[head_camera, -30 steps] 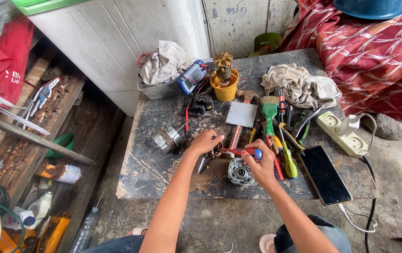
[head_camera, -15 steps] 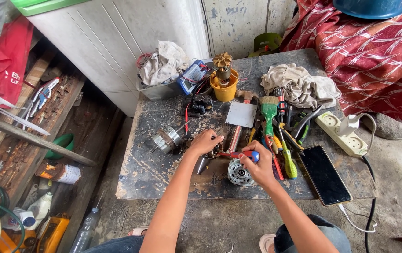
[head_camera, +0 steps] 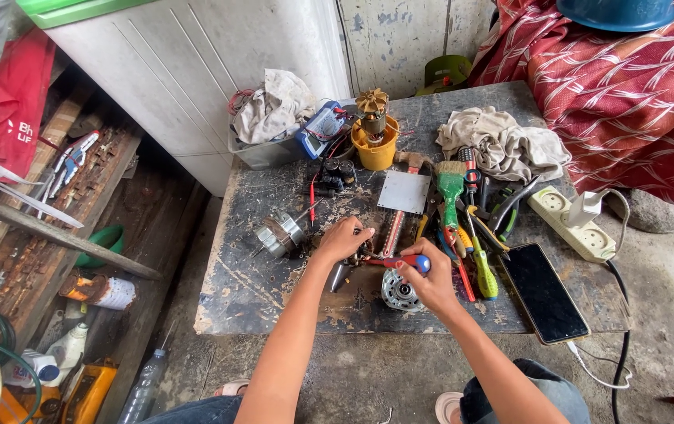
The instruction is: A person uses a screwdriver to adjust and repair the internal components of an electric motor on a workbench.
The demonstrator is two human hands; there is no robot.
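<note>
Screwdriver (head_camera: 400,261) with red and blue handle lies almost level near the front edge of the bench (head_camera: 227,306), its long axis left to right; the right hand (head_camera: 429,281) has its fingers clamped on the handle; the tip goes to a small part under the left hand (head_camera: 343,239), fingers closed on it; a round silver motor part (head_camera: 398,292) is just beside; a dark phone (head_camera: 545,292) lies toward the right corner.

On the scarred counter (head_camera: 258,290), the right hand (head_camera: 429,280) closed its grip on a red-and-blue screwdriver (head_camera: 401,261), its tip meeting a small part under the left hand (head_camera: 342,239). A round motor piece (head_camera: 397,292) lay beside the right hand, near the counter's front edge; a phone (head_camera: 542,291) lay toward the right edge.
</note>
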